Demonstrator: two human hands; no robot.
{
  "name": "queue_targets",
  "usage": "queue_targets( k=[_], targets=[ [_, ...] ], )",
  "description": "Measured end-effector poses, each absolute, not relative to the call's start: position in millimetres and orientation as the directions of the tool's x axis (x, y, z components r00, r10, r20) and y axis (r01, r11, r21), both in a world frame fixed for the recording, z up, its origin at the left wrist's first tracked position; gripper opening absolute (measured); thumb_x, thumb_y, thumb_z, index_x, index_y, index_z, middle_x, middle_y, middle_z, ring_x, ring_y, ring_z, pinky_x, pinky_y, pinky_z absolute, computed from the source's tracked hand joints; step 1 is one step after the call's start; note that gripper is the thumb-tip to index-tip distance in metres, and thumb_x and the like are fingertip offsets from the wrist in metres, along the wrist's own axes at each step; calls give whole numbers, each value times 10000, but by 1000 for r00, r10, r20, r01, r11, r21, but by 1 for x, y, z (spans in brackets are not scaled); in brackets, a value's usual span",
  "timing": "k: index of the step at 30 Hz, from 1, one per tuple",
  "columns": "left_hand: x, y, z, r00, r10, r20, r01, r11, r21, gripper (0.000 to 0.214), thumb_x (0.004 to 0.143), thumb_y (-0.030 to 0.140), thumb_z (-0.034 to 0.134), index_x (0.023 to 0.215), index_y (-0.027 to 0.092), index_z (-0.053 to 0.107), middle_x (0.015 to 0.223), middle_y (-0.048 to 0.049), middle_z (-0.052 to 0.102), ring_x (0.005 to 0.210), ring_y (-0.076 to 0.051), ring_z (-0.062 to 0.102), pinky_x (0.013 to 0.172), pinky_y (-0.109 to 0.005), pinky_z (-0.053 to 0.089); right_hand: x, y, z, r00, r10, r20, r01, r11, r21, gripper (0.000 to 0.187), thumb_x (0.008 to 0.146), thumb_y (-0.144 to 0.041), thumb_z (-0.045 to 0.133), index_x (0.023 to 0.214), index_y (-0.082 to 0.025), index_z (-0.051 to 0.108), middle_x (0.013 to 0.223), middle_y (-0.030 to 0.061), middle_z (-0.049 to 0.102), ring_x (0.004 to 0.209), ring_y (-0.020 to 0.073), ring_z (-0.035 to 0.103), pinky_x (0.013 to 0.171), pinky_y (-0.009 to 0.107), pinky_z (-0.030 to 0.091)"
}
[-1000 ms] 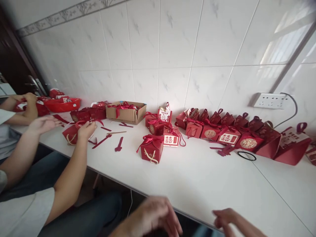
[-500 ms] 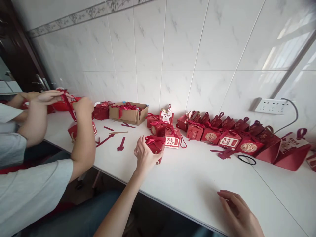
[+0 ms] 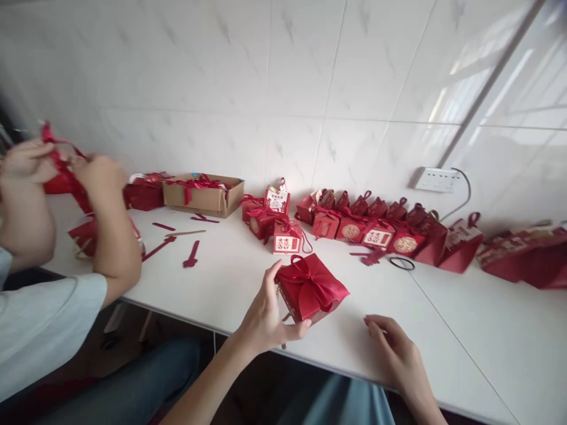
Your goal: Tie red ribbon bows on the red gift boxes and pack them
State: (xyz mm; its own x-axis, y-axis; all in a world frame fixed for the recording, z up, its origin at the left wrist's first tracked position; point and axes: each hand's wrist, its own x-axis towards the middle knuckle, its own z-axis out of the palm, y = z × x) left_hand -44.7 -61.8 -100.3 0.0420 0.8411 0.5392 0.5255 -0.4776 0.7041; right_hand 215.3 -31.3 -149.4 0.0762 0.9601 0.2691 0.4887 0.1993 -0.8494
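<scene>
My left hand (image 3: 266, 316) grips a red gift box (image 3: 310, 289) with a red ribbon bow on top, holding it near the front edge of the white table (image 3: 465, 330). Its thumb lies under the box and its fingers rest on the box's left side. My right hand (image 3: 394, 351) rests on the table to the right of the box, fingers curled loosely, with nothing in it.
A row of red gift boxes (image 3: 376, 227) lines the tiled wall. A cardboard box (image 3: 201, 195) with ribbons stands at the back left. Red ribbon strips (image 3: 191, 257) lie loose. A person on the left (image 3: 101, 177) handles red ribbon. A wall socket (image 3: 436, 179) and a black ring (image 3: 402, 263) are at the right.
My left hand has taken the ribboned red box from the middle of the table and brought it toward me. My right hand slid left a little. The view tilted right.
</scene>
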Motion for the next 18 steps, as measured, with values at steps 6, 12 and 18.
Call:
queue_targets(
  k=[6, 12, 18],
  targets=[
    [-22, -87, -117, 53, 952, 302, 358, -301, 884, 757, 713, 362, 676, 1373, 256, 321, 1297, -130, 476, 1174, -317, 491, 958, -444, 444, 200, -69, -136, 317, 884, 342, 263, 265, -928, 394, 897, -488, 371, 801, -181, 599, 835, 74, 629, 737, 191, 595, 682, 317, 487],
    [-35, -68, -121, -134, 975, 176, 106, -163, 981, 592, 781, 547, 522, 1248, 194, 431, 1264, -125, 518, 1191, -271, 477, 965, -391, 412, 188, -59, -124, 81, 980, 179, 183, 162, -970, 442, 881, -564, 368, 816, -182, 580, 703, 32, 583, 656, 159, 543, 625, 280, 450],
    [-52, -52, -106, -32, 999, 38, 133, -33, 991, 398, 730, 570, 562, 619, 190, 513, 609, 3, 516, 644, -169, 506, 648, -274, 434, 175, -30, -101, -70, 992, 103, 268, 119, -956, 506, 827, -615, 422, 546, -195, 438, 499, -24, 449, 501, 111, 424, 511, 244, 335]
  ],
)
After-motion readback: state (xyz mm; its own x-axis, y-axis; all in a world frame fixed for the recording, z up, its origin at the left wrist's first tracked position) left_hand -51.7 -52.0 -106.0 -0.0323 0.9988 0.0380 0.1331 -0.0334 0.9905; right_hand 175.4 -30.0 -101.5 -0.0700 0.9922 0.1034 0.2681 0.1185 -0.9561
